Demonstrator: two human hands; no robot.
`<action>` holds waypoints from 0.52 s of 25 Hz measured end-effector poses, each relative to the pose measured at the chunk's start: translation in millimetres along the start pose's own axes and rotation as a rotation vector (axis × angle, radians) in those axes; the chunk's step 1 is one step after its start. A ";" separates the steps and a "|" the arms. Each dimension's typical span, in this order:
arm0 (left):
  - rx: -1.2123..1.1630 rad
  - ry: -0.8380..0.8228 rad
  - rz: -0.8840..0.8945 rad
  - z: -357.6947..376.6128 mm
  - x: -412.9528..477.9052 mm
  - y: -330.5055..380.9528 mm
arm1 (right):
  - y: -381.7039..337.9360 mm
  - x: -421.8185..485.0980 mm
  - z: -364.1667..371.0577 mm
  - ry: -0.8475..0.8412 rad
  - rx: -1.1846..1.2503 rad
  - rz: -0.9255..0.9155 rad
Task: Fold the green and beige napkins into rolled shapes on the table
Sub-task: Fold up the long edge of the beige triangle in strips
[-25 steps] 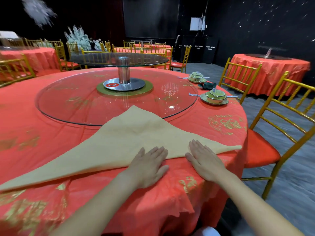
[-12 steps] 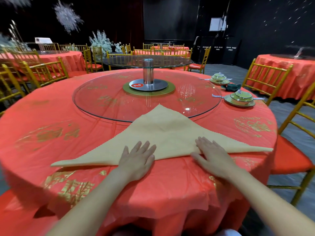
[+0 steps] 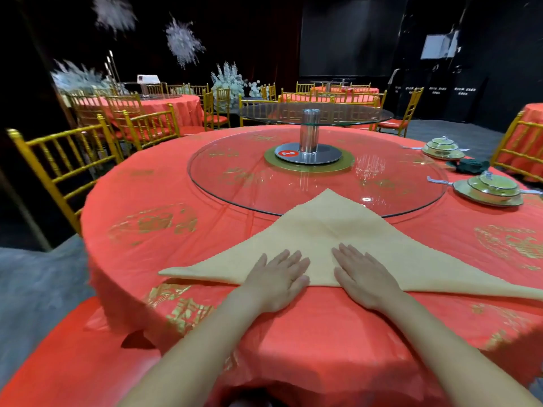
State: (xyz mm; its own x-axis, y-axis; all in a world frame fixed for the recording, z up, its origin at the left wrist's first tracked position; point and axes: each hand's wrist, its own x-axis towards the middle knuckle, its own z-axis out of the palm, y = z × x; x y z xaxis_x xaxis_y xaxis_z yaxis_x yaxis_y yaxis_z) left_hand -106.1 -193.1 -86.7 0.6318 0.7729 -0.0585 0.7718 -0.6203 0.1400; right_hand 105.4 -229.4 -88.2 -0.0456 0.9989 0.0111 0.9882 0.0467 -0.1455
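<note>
The beige napkin (image 3: 332,230) lies flat on the red tablecloth, folded into a wide triangle whose tip rests on the glass turntable's edge. My left hand (image 3: 279,279) presses flat on the napkin's near folded edge, fingers spread. Beside it, a little apart, my right hand (image 3: 363,276) lies flat on the same edge. Neither hand grips the cloth. A dark green napkin (image 3: 471,166) sits bunched at the far right, between two place settings.
The round table (image 3: 164,218) carries a glass turntable (image 3: 246,183) on a metal post. Two green lidded dish sets (image 3: 489,190) stand at the right. Gold chairs (image 3: 63,160) ring the table; one red seat is at lower left.
My view has swung left, so the napkin sits further right in frame. Both hands have slid closer together along the napkin's near edge and stay flat on it.
</note>
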 end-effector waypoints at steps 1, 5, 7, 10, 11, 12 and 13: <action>0.005 0.005 0.003 -0.8 -4.6 -12.3 | 1.6 0.3 1.2 -0.006 0.005 -0.001; -0.138 0.177 0.038 -6.2 -34.1 -65.7 | 0.5 -3.3 1.5 0.120 0.147 -0.016; -0.210 0.221 0.030 -7.3 -47.0 -86.2 | -0.2 -7.0 -1.0 0.212 0.218 -0.046; -0.278 0.192 -0.020 -10.6 -56.7 -109.8 | 0.9 -7.1 3.3 0.218 0.164 -0.054; -0.275 0.192 -0.033 -12.6 -58.2 -114.9 | 2.0 -6.0 4.2 0.212 0.173 -0.037; -0.257 0.189 -0.055 -13.8 -58.8 -119.8 | 1.9 -5.3 4.3 0.211 0.183 -0.016; -0.225 0.180 -0.075 -14.9 -58.9 -124.2 | 1.9 -4.7 4.2 0.211 0.197 0.004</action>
State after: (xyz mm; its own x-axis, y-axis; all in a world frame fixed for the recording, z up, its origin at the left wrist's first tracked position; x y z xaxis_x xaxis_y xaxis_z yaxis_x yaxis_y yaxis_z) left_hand -240.3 -159.6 -85.9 0.5354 0.8390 0.0968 0.7674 -0.5312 0.3591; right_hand 106.8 -233.9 -92.7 0.0101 0.9771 0.2126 0.9402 0.0631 -0.3348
